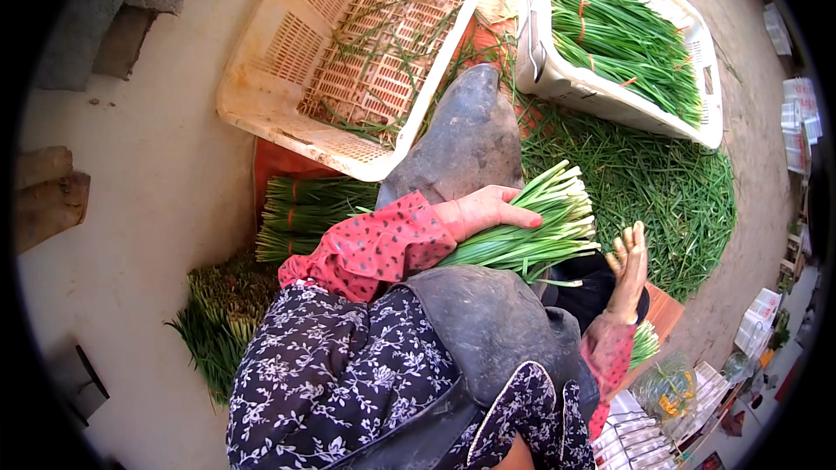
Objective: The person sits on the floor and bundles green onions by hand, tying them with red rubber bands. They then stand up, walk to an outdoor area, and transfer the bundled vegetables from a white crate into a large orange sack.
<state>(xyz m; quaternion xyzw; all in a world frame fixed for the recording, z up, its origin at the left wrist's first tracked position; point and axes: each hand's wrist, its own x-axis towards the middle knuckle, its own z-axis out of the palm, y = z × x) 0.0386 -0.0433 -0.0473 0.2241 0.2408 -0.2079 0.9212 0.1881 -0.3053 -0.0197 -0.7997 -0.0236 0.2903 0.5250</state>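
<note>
A loose bunch of garlic chives (514,244) lies across my lap, its pale cut ends toward the right. My left hand (489,211) is wrapped over the top of the bunch, thumb and fingers around the stalks. Just right of the cut ends, apart from them, my right hand (630,270) is held up with its fingers stretched out and nothing in it. Dark grey waterproof sheeting (479,309) covers my knees beneath the chives. Tied chives (300,218) with red bands are stacked beyond my left sleeve.
A cream plastic crate (305,130) with a few stray leaves stands ahead. At the far right, a white crate (566,70) holds banded chive bundles (623,39). Loose green trimmings (644,191) cover the floor on the right. More chives (218,318) are piled at the left.
</note>
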